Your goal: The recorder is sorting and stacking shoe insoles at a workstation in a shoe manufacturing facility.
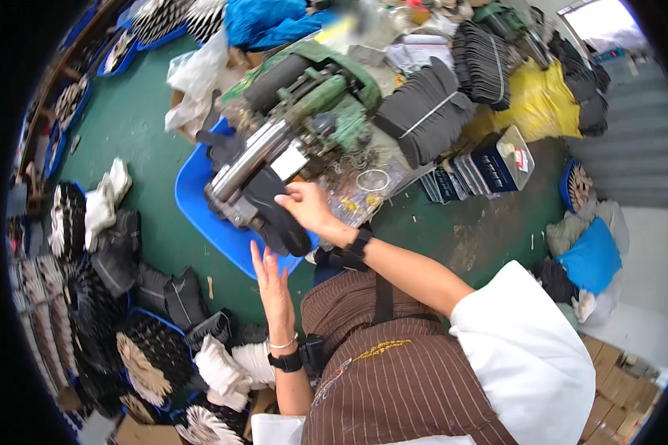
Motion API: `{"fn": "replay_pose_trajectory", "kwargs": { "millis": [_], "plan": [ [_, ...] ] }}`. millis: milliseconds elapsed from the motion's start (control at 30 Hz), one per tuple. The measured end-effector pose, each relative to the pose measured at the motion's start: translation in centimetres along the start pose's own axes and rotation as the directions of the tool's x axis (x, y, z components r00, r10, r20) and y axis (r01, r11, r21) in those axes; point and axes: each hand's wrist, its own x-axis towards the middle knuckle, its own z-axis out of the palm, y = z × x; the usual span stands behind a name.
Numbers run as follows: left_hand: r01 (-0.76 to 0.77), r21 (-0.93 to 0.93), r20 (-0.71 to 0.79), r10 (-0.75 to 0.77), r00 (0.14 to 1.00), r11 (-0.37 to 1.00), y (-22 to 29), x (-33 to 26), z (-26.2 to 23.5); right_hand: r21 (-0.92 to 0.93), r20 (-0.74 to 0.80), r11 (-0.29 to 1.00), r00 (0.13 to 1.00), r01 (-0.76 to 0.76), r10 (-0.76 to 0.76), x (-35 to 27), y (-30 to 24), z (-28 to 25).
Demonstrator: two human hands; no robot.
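A green machine (326,96) with a shiny metal cylinder (254,157) stands in front of me. A dark grey, sock-like fabric piece (274,204) hangs beside the cylinder, and I cannot make out its exact kind. My right hand (309,208) is closed at its edge, thumb and fingers together. Lower down, my left hand (274,291) is open with its fingers stretched upward, just below the fabric's hanging end. Beneath the cylinder sits a blue plastic tub (200,200), partly covered by the machine and the fabric.
Tied dark grey bundles (427,111) lie right of the machine, near a yellow sack (534,100). Boxed packs (486,167) stand beyond the bench edge. Several bundles and blue baskets (156,356) crowd the left floor. A white plastic bag (197,78) lies behind the tub.
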Motion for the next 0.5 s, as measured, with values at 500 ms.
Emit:
{"fn": "replay_pose_trajectory", "kwargs": {
  "millis": [500],
  "plan": [
    [0.139, 0.3, 0.011, -0.149, 0.989, 0.944, -1.0, 3.4, 3.8, 0.44, -0.456, 0.873, 0.785, -0.21, 0.419, -4.4, 7.8, -36.0]
  ]
}}
